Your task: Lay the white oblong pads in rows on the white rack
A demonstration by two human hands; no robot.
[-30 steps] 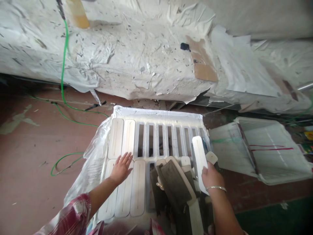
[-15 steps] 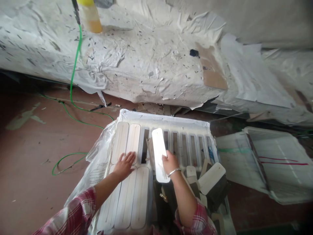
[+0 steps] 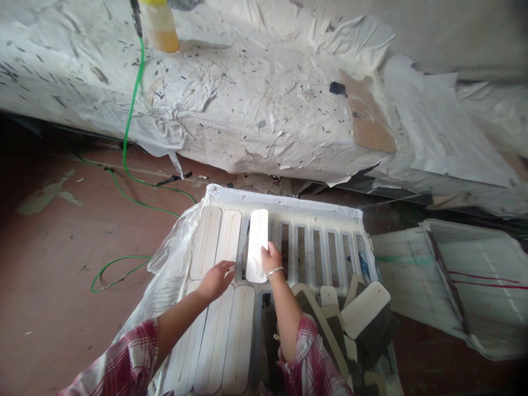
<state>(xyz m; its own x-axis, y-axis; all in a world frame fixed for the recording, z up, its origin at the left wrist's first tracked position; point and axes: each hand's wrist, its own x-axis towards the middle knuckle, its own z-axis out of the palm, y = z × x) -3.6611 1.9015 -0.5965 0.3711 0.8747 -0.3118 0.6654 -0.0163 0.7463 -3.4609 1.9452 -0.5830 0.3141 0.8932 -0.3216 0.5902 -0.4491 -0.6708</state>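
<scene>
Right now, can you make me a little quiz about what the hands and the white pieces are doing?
1. True or false: the right hand holds a white oblong piece over the slotted rack.
2. What does the left hand rest on? A) the green cable B) the white pieces already lying in the rack C) the yellow bottle
3. Fill in: the loose pile of pieces lies to the ____ of the right arm.

Key:
1. True.
2. B, it rests flat on the laid white pieces, away from the green cable and the yellow bottle.
3. Right.
</scene>
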